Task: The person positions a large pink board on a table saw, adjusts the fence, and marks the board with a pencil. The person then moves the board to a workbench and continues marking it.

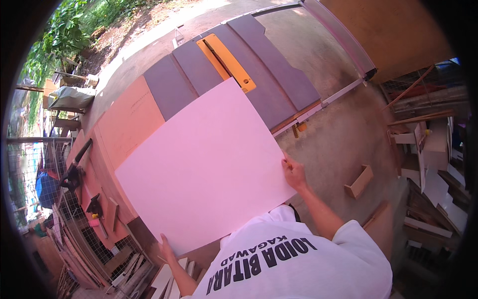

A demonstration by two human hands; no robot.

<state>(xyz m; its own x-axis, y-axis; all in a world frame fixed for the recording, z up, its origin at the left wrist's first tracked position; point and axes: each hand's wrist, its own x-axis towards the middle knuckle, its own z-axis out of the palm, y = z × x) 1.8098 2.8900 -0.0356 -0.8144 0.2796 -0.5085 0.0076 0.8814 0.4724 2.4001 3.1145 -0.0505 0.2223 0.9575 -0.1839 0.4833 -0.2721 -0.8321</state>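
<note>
I have a pale board between two hands, spread over the near corner of the grey worktop and part of the orange panel adjoining it. The right hand is closed on the board's right edge, close to its near end; something small shows at its fingers, too little for me to identify. The left hand seems to be holding the near-left corner, though I see only part of its fingers. The board's far corner reaches the near end of the yellow insert, whose dark slot points toward the worktop's railed edge. Whether the board lies flat or is lifted, I can't tell from above.

I judge the step in hand to be handling and positioning the board. The next move calls, I'd say, for both hands to act together, keeping the board level and its edge square to the rail, fingers well clear of the slot. The near edge comes right up to the white shirt, so I'd allow little room for pulling back. A small box sits on the floor, beyond the right hand.
</note>
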